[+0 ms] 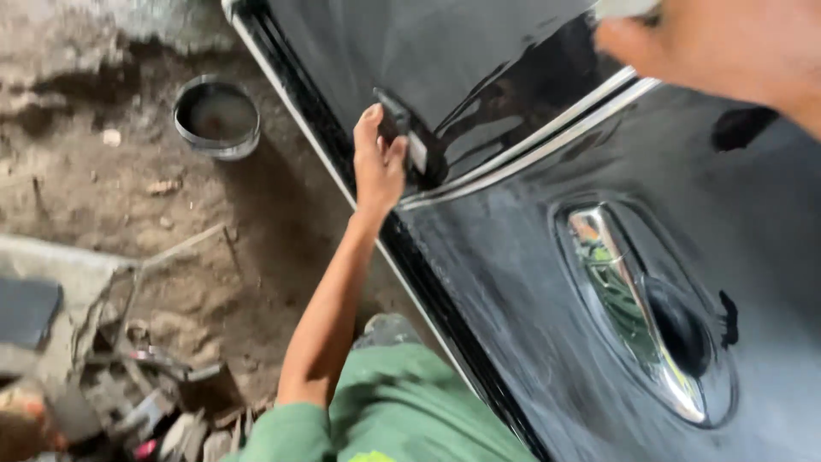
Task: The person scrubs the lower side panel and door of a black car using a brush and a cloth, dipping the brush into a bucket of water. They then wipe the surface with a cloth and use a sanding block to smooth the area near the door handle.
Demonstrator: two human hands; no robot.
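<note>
My left hand [379, 162] reaches out to a glossy black car door [530, 257] and grips a small dark block [395, 120] against the door's edge. A pale strip [417, 152] shows just beside my fingers. My right hand [727, 43] is blurred and close to the camera at the top right, over the upper door panel. A pale scrap [624, 7] shows at its fingertips, cut off by the frame's edge, so its grip is unclear. A chrome trim strip [530, 141] runs across the door between my hands.
A chrome door handle [633, 308] sits in its recess at the lower right. A round dark tin [216, 117] stands on the dirt floor [128, 197] to the left. Scrap metal and tools [128, 376] lie at the bottom left.
</note>
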